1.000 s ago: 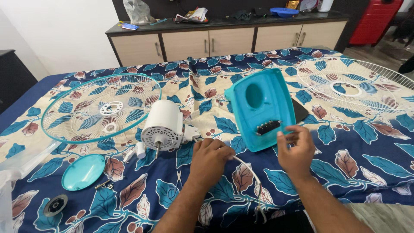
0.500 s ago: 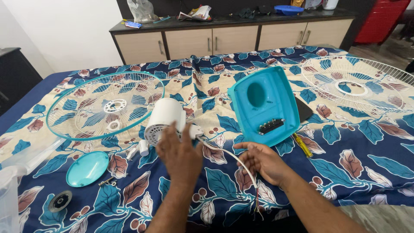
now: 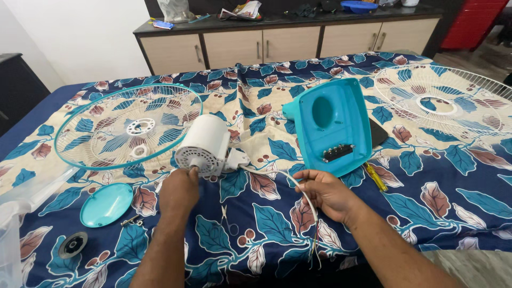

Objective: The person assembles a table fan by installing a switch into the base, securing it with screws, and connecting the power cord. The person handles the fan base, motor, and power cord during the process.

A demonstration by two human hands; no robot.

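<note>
A white fan motor (image 3: 204, 144) lies on its side on the leaf-patterned bed sheet, shaft end toward me. My left hand (image 3: 180, 192) is closed around something at the motor's front, over its shaft. My right hand (image 3: 325, 192) holds the white cable (image 3: 290, 184) that runs from the motor's rear block to bare wire ends near the bed's front edge. A teal fan base housing (image 3: 330, 125) with a black terminal strip lies just beyond my right hand.
A teal-rimmed wire fan guard (image 3: 128, 128) lies at the left, a white guard (image 3: 442, 101) at the right. A teal round cap (image 3: 106, 204), a black disc (image 3: 72, 245) and small screws lie front left. A yellow screwdriver (image 3: 375, 177) lies beside the housing. Cabinets stand behind.
My left hand dropped from on top of the motor to its front shaft end. My right hand stayed on the cable, shifting slightly.
</note>
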